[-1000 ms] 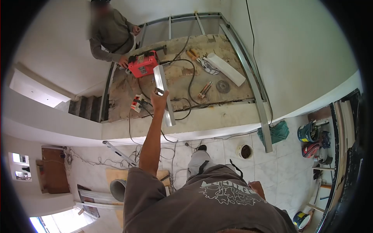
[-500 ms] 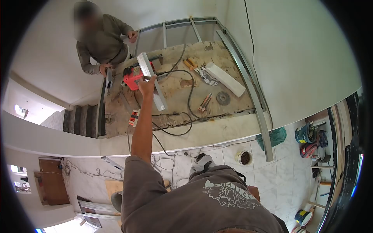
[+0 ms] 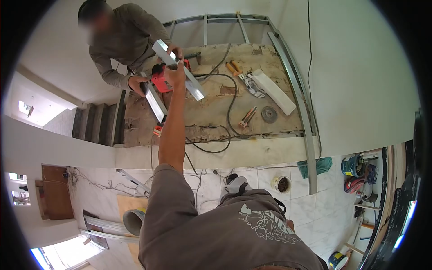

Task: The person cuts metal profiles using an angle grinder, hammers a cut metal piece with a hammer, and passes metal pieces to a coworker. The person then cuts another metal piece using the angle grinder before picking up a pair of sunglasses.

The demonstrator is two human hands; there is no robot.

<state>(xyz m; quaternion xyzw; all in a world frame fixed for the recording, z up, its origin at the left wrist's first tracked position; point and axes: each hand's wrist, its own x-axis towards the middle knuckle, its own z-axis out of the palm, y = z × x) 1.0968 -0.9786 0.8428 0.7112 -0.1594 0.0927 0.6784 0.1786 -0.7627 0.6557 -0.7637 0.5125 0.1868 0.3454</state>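
Note:
My left hand (image 3: 176, 74) reaches forward over the worktop, its fingers closed around a short shiny metal channel (image 3: 194, 85). A co-worker's hand (image 3: 174, 51) touches the same channel close to its far end. The co-worker's other hand (image 3: 137, 84) grips a second metal channel (image 3: 155, 102), which slants to the left of my forearm. Below and behind the first channel is a red power tool (image 3: 160, 81), partly covered by it and by my hand. My right hand is not in view.
Pliers with orange handles (image 3: 234, 68), a white block (image 3: 274, 92), a grinding disc (image 3: 269, 114) and a cutter (image 3: 248, 117) lie on the wooden worktop (image 3: 211, 105). A black cable (image 3: 233, 103) loops across it. A long metal channel (image 3: 308, 148) overhangs the right edge.
The co-worker has leaned in, bringing one hand to the channel I hold and raising the second channel toward my forearm. In the picture, my left hand sits higher and slightly further right.

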